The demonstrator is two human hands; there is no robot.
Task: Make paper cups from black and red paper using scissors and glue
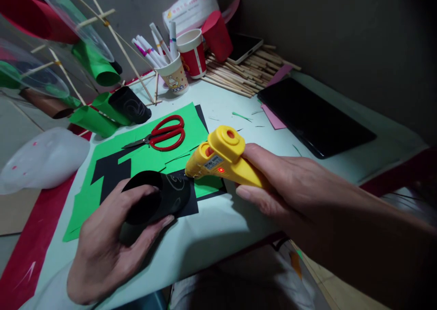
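Note:
My left hand [109, 237] grips a black paper tube [175, 194] near the table's front, fingers inside its open end and thumb along the outside. A light line drawing marks the tube's side. My right hand [273, 182] is wrapped round the handle of a yellow glue gun [218, 157] with a red light lit on it. The gun's nozzle points left and meets or almost meets the tube's far end; contact is hard to make out. Under and behind the tube lie green paper sheets [112, 150] and black paper [114, 178]. Red-handled scissors [167, 132] rest on the green paper.
Behind stand a paper cup of markers [175, 75], a red-and-white cup [194, 55] and wooden sticks [235, 75]. A black tablet [317, 116] lies at right. Green paper tubes [94, 121], a stick frame [121, 50] and a white plastic bag [44, 160] are at left.

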